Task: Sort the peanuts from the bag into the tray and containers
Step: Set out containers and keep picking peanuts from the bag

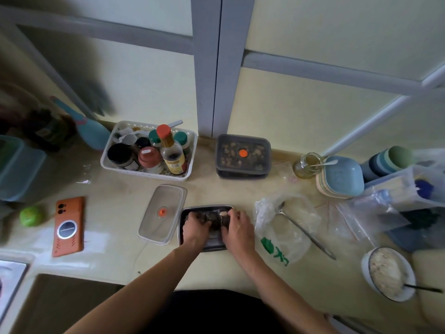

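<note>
Left hand (194,229) and right hand (238,228) are gripping a dark bundle (215,220) in the tray (212,247); slipping could scatter peanuts toward nine o'clock.

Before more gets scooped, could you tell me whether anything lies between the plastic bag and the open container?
Nothing visible does. The plastic bag sits beside the open container. A metal spoon rests across the bag; the left hand and right hand are in the container.
</note>
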`<state>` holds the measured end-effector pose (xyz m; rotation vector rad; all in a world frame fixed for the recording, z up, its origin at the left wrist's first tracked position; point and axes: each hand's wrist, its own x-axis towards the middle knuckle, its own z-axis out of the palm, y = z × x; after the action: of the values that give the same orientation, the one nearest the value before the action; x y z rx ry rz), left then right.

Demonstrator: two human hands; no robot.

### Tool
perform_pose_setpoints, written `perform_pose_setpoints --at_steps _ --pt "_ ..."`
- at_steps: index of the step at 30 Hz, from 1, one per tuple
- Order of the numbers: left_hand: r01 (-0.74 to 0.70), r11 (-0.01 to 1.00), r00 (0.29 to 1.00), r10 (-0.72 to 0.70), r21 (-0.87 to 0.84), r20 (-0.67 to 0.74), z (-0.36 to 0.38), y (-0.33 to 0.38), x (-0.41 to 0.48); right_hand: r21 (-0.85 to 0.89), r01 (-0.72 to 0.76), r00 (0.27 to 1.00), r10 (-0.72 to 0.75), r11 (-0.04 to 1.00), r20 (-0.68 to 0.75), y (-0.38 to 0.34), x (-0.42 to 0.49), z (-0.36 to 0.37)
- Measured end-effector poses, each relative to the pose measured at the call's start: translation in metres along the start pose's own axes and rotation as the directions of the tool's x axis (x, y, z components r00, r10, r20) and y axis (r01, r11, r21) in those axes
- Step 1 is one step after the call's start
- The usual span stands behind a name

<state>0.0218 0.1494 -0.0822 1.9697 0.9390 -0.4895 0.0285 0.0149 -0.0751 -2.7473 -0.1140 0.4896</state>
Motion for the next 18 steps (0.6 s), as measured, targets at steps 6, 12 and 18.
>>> perform_pose_setpoints --at_steps 6,12,18 --pt "-0.254 0.966 0.952 0.258 0.044 -0.164 -0.019 0.003 -0.016 0.011 -0.066 0.997 0.067 0.998 -0.036 -0.009 -0.001 0.008" --pt "-0.287 0.957 0.819 0.228 -0.031 -0.527 -0.051 -0.029 -0.033 0.038 -0.079 0.996 0.081 0.996 -0.042 -0.013 0.001 0.009" --pt "-0.025 0.987 0.924 0.084 0.160 -0.374 -0.067 -0.062 -0.035 0.051 -0.106 0.994 0.107 0.993 -0.029 -0.014 0.002 0.010"
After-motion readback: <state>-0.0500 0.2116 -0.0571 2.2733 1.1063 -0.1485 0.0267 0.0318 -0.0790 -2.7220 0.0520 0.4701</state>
